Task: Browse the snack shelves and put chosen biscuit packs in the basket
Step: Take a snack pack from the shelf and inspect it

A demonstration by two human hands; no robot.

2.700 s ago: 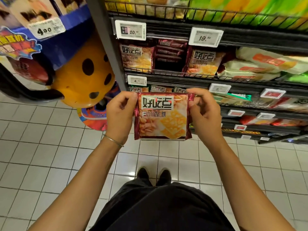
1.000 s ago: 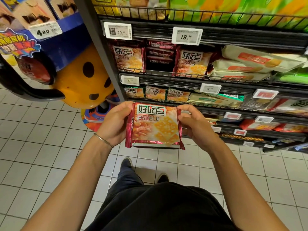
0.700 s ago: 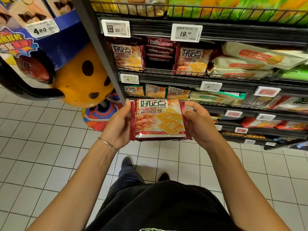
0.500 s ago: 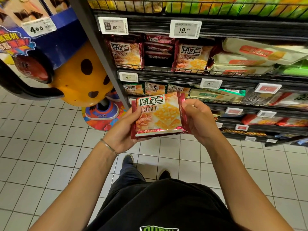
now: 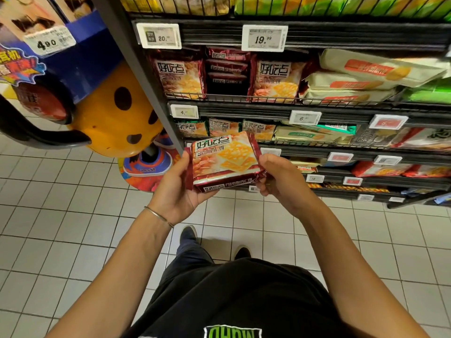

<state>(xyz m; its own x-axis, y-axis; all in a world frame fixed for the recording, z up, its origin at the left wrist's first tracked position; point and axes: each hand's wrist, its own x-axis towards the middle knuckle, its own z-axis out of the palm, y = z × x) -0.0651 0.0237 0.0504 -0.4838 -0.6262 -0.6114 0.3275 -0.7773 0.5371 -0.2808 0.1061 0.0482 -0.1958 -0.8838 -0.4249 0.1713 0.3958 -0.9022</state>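
At far left a blue display (image 5: 83, 57) is seen, with a tag (image 5: 50, 41) reading 4.90 fixed to it. Below it an orange spotted figure (image 5: 112, 118) is set on the tiled floor (image 5: 48, 215), just beside the grey post (image 5: 136, 69) of the shelves (image 5: 341, 35).

A thin bracelet (image 5: 158, 215) is worn on the left wrist. The left hand (image 5: 180, 191) is clasped on the pack (image 5: 224, 159): its thumb is laid along the pack's left edge and its fingers are hidden beneath. The pack, red with biscuits pictured on its face, is held in the air in front of the lower shelves, above the floor, tilted so that its face and near side are both shown. Its right end is pinched by the right hand (image 5: 280, 181), whose fingers are curled in against the wrapper.

On the shelf behind, like red packs (image 5: 180, 76) are stood upright under a 20 tag (image 5: 159, 35) and a 19.99 tag (image 5: 264, 38). Smaller ones (image 5: 223, 126) are lined up one shelf lower, just above the held pack. Further right, cream packs (image 5: 353, 81) are stacked flat, and green packs (image 5: 429, 93) are seen at the edge.

Two dark shoes (image 5: 189, 232) are seen on the tiles below the hands
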